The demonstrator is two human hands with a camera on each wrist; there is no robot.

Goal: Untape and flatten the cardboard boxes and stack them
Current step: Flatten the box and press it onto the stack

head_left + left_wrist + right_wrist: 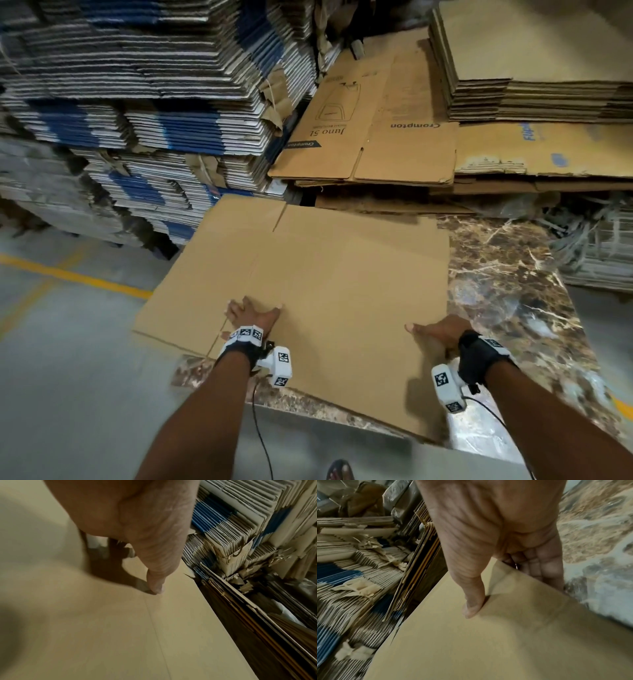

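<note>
- While you lean over the marble-patterned table (507, 274), a flattened cardboard box (325, 291) lies across its top, with the near-left part overhanging the table edge above the grey floor (68, 342).
- Your left hand (251, 317) rests flat on top of the box near its near-left edge; fingers spread and straight, thumb out to the side. Nothing is gripped.
- From the left wrist view, one fingertip (155, 588) presses the plain brown surface just by a faint crease line.
- Your right hand (436, 332) pinches the box's right edge close to the near corner: thumb (473, 601) on the top face, fingers (542, 566) curled underneath, so the hand is clamped on the board.
- That right edge looks lifted slightly off the marble in the right wrist view; how far, you cannot tell.
- Behind the table, flat brown cartons printed "Crompton" (376, 137) lie stacked, with a taller pile of flattened brown boxes (534, 68) to the right of them.
- Left of those, tall stacks of white-and-blue flattened cartons (137, 102) stand on the floor.
- Yellow floor line (75, 274) runs past the left side of the table.
</note>
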